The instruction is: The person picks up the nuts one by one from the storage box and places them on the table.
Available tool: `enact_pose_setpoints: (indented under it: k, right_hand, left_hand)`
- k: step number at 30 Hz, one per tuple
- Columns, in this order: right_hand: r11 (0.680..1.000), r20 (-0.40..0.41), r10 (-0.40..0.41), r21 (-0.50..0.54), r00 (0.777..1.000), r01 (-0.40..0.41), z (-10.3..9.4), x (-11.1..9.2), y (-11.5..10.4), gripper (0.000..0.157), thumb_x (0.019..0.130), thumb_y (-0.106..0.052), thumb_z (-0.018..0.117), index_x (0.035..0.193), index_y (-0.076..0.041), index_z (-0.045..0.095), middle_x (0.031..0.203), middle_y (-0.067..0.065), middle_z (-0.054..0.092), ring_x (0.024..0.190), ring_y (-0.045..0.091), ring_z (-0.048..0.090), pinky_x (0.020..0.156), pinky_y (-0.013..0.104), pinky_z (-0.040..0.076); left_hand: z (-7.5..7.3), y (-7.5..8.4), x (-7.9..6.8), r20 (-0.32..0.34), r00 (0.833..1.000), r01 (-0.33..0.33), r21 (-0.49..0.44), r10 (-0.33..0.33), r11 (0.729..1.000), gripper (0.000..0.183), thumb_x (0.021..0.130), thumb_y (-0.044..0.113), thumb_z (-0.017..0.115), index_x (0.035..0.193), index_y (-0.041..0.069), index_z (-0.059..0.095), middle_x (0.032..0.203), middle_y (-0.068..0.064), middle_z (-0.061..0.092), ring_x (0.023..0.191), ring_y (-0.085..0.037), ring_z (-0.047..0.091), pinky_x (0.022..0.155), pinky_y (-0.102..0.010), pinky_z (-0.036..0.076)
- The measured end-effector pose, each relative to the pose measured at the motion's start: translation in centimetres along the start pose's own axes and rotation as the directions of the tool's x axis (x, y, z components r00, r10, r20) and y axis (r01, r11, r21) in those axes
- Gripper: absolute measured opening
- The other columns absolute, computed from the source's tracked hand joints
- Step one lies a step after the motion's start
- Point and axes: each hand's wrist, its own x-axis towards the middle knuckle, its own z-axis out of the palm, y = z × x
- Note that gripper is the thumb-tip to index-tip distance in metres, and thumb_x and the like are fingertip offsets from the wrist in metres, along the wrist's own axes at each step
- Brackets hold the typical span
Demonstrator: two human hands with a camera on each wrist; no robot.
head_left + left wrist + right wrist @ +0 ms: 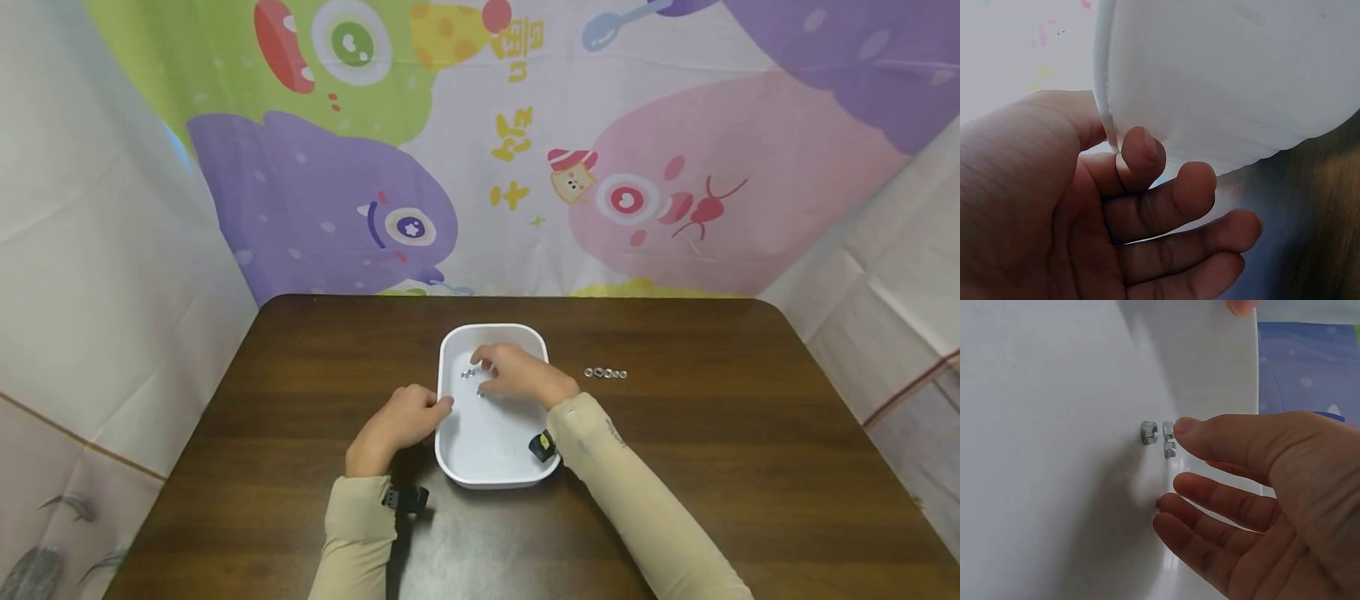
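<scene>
Left hand (400,419) pinches the white tray (491,446) by its left edge; right hand (516,372), fingers parted, apparently gripping nothing, is just beside three hex nuts (1149,433).

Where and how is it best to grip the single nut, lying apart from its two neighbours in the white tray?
Probably from above, pinching opposite outer sides of the single nut. It lies on the floor of the white tray, walled all round, its hole seemingly facing up. Choose sides not facing the two neighbours, which lie close by.
</scene>
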Motion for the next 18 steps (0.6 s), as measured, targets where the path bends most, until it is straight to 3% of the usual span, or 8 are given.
enact_pose_setpoints:
  k: [18]
  right_hand:
    - [1.0,0.052,-0.024,-0.011,0.998,0.024,0.34,0.08,0.21,0.016,0.086,-0.005,0.077,0.101,-0.003,0.074,0.084,0.001,0.067,0.079,0.009,0.057,0.076,0.023,0.048]
  left_hand:
    - [-0.07,0.09,-0.18,-0.008,1.0,-0.011,0.002,0.011,1.0,0.04,0.1,0.03,0.053,0.068,0.01,0.064,0.055,0.001,0.054,0.052,-0.013,0.05,0.053,-0.029,0.041]
